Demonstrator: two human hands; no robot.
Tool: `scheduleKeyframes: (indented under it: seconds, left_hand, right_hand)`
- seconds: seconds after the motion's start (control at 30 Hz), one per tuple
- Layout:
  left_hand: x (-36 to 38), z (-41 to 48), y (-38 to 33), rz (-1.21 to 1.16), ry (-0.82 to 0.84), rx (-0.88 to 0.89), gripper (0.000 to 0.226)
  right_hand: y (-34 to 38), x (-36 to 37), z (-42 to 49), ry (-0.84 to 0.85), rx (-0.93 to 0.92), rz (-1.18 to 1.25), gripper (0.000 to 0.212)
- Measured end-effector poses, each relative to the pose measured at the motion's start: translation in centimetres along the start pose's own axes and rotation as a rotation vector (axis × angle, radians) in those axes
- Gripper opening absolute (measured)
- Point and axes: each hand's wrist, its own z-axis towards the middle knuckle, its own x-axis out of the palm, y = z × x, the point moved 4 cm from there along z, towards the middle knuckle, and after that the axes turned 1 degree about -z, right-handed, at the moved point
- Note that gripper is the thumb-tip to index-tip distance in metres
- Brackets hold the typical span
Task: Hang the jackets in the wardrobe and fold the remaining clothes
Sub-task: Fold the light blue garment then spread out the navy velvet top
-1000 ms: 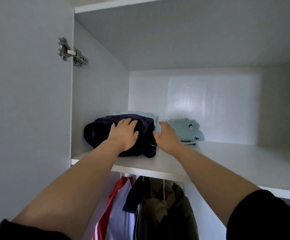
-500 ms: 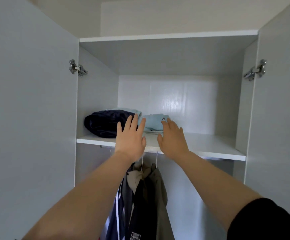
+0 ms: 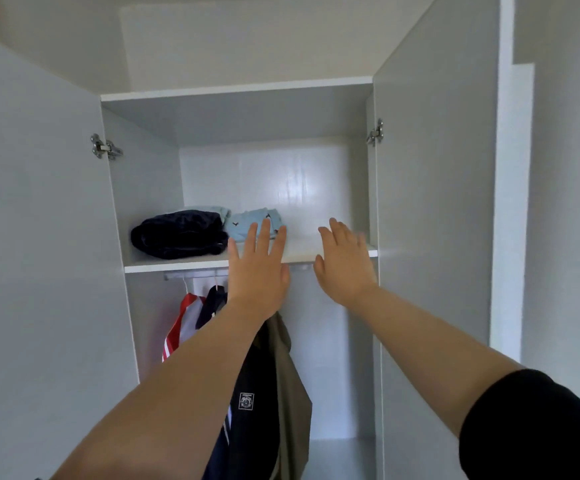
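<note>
A folded dark navy garment (image 3: pixel 179 234) lies at the left of the wardrobe's upper shelf (image 3: pixel 177 265). Folded light blue clothes (image 3: pixel 252 221) sit beside and behind it. Below the shelf, several jackets hang on a rail: a red, white and striped one (image 3: pixel 181 322), a dark one with a white badge (image 3: pixel 252 393) and an olive one (image 3: pixel 290 382). My left hand (image 3: pixel 259 268) is raised in front of the shelf edge, fingers spread, holding nothing. My right hand (image 3: pixel 345 263) is raised beside it, also empty with fingers apart.
Both white wardrobe doors stand open, the left door (image 3: pixel 39 254) and the right door (image 3: pixel 433 220). Metal hinges (image 3: pixel 103 147) show on each side. The right half of the shelf is bare. The wardrobe floor (image 3: pixel 340 455) shows at the lower right.
Both hands have come off the navy garment and drawn back out of the shelf. The view has pulled back, showing both doors and the hanging jackets.
</note>
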Motion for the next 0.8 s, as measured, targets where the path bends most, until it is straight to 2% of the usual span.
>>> scheduleKeyframes:
  seconds: [0.17,0.3,0.47,0.8]
  left_hand:
    - [-4.8,-6.5,-4.6,-0.123,0.022,0.092,0.07]
    - [-8.7,-12.3,-10.3,-0.269,0.07,0.181,0.07]
    - [-14.4,-16.7,-20.9,-0.43,0.12,0.328,0.07]
    - [-30.9,-26.3,-45.3,-0.776,0.02,0.733,0.067]
  right_hand:
    - [-1.8,-6.6,-8.1,0.012,0.07,-0.088,0.054]
    - [-4.3,-11.6,-17.0,0.095,0.127,-0.208,0.059]
    - [-10.3,-19.1,-28.0,0.163,0.284,-0.363,0.059]
    - [-23.5,-38.7,-50.5,0.197,0.662,-0.706,0.061]
